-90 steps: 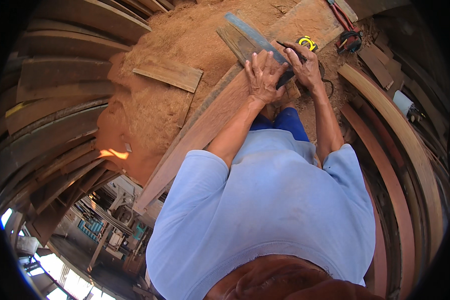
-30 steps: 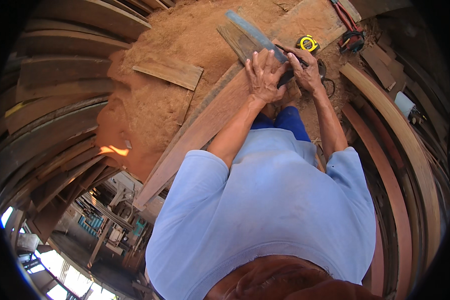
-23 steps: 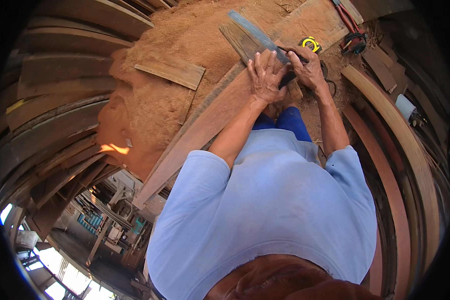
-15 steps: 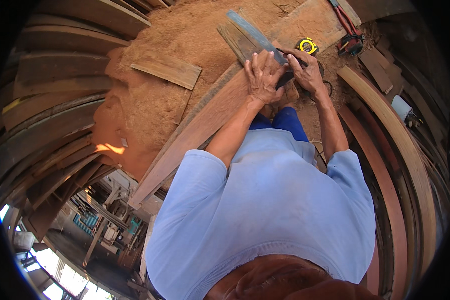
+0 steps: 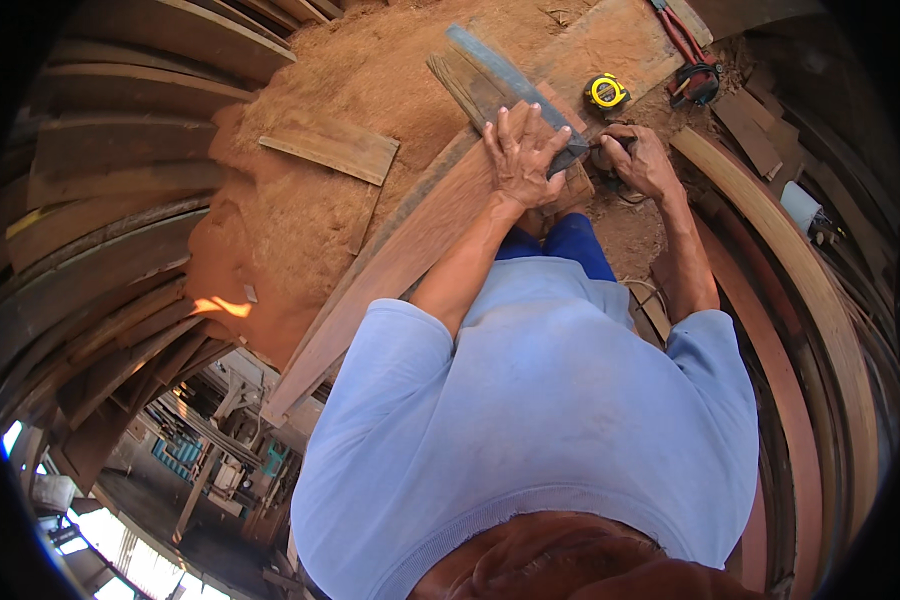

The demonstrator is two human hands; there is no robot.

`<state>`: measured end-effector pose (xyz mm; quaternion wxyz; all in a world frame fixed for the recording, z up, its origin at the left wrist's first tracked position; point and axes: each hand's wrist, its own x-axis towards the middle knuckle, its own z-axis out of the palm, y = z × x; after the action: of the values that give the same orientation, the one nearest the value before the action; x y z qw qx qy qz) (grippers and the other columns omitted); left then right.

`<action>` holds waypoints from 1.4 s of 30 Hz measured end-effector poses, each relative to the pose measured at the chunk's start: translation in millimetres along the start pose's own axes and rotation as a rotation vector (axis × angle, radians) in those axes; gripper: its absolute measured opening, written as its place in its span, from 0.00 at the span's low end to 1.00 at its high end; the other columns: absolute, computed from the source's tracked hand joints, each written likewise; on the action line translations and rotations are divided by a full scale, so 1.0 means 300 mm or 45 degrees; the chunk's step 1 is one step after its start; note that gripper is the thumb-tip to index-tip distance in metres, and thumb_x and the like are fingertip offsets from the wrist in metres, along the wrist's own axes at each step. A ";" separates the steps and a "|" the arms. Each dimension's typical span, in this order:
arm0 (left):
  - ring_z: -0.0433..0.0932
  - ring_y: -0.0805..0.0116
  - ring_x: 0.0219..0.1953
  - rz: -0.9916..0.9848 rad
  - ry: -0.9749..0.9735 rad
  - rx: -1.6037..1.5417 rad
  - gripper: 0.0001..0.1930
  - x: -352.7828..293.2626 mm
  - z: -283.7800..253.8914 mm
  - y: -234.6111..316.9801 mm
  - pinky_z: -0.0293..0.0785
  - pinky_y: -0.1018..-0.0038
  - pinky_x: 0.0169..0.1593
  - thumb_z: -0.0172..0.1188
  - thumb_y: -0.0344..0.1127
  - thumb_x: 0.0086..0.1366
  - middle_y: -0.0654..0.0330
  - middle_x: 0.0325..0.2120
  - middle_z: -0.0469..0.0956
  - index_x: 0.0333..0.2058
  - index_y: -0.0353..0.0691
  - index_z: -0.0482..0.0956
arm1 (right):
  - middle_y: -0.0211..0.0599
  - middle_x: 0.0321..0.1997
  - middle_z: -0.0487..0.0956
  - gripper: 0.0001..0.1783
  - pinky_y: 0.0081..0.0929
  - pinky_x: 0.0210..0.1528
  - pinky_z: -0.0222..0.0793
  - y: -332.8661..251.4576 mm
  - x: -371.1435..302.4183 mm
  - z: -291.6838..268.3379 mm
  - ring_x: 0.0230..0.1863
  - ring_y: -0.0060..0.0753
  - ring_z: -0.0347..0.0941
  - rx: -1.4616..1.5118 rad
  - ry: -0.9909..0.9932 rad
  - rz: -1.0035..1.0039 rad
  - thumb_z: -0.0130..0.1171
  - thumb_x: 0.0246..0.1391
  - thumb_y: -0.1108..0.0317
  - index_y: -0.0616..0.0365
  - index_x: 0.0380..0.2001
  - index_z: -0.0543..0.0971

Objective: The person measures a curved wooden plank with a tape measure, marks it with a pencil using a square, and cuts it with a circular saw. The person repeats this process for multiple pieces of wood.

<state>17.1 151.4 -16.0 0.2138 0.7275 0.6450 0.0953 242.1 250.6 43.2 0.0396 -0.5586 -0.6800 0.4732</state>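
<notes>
My left hand (image 5: 523,165) lies flat with fingers spread, pressing on a reddish wooden plank (image 5: 410,240) that runs from lower left to upper right. Across its far end rests a try square, its grey-blue blade (image 5: 500,68) pointing away and its dark stock (image 5: 570,153) beside my left thumb. My right hand (image 5: 642,163) is just right of the stock, apart from the plank. Its fingers are closed round a thin dark, pencil-like stick, mostly hidden by the hand. A weathered board (image 5: 465,88) sticks out beneath the blade.
A yellow and black tape measure (image 5: 606,92) sits beyond my right hand, near a red-handled tool (image 5: 682,42). A short board (image 5: 335,152) lies on sawdust (image 5: 310,85) to the left. Stacked planks (image 5: 120,130) line the left side; long boards (image 5: 785,225) stand at the right.
My right hand has drawn back from the blade, moving right and toward me with the thin dark stick. The left hand stays pressed down in nearly the same place.
</notes>
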 end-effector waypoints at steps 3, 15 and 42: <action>0.41 0.26 0.76 0.016 0.000 -0.014 0.41 0.007 -0.005 0.008 0.38 0.24 0.72 0.76 0.50 0.46 0.49 0.77 0.53 0.64 0.74 0.77 | 0.49 0.43 0.88 0.18 0.38 0.51 0.77 -0.039 0.055 0.041 0.44 0.45 0.85 0.370 0.159 -0.050 0.60 0.69 0.57 0.58 0.49 0.88; 0.40 0.26 0.76 0.005 -0.013 0.020 0.41 0.006 -0.005 0.006 0.38 0.23 0.72 0.76 0.50 0.47 0.49 0.78 0.52 0.64 0.72 0.77 | 0.46 0.43 0.89 0.16 0.33 0.47 0.79 -0.049 0.120 0.094 0.41 0.38 0.85 0.510 0.114 -0.143 0.61 0.69 0.62 0.62 0.49 0.87; 0.78 0.42 0.56 -0.728 -0.343 -0.148 0.41 -0.023 -0.099 -0.269 0.73 0.47 0.57 0.63 0.76 0.59 0.44 0.49 0.82 0.50 0.40 0.81 | 0.29 0.32 0.83 0.18 0.28 0.34 0.70 0.605 0.450 -0.213 0.31 0.22 0.76 0.644 0.853 0.410 0.57 0.70 0.57 0.63 0.44 0.85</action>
<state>-68.8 156.2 -23.6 0.3564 0.5095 0.7826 -0.0290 360.1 383.5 -110.6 0.3190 -0.7525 -0.3969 0.4176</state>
